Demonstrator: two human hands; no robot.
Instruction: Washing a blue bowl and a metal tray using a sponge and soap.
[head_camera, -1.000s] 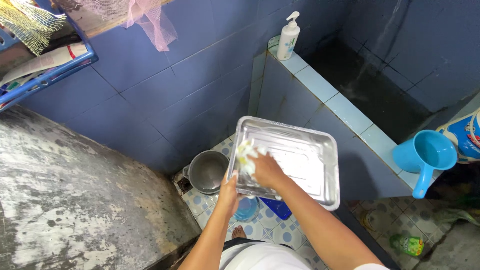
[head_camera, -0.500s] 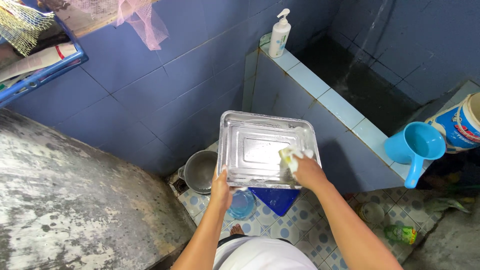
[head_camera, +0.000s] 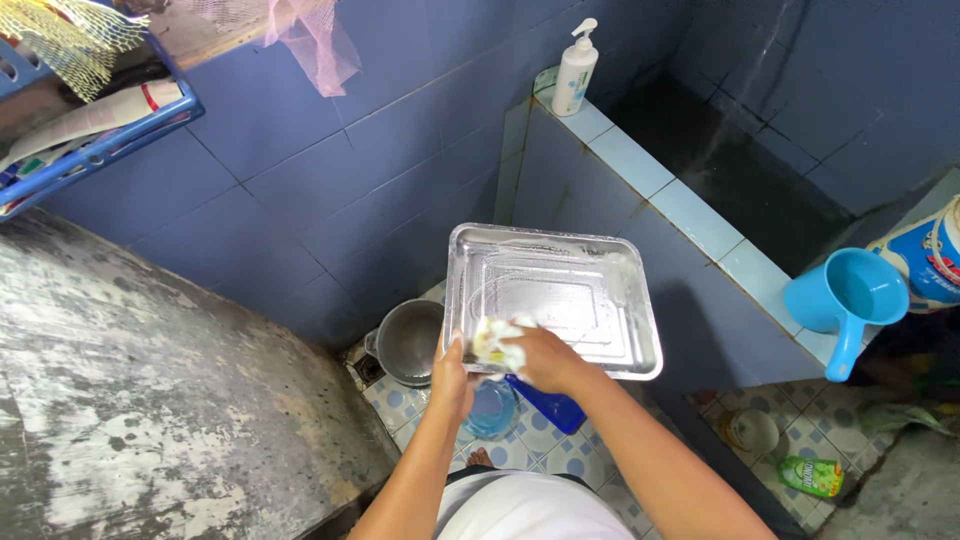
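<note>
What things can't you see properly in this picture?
Head view, the only one:
- The right hand covers most of the soapy sponge.
- The metal tray hides the left hand fingers and part of the blue things on the floor.
- The white bucket is cut off by the right edge.
- The blue basket is cut off at the left edge.

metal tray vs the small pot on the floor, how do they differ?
Shape: the metal tray is rectangular and shallow; the small pot is round and deeper.
Support: the tray is held up off the floor, left hand on its near edge, right hand pressing a soapy sponge to it; the pot sits untouched on the floor tiles.
Size: the tray looks larger.
Both are bare silvery metal.
</note>
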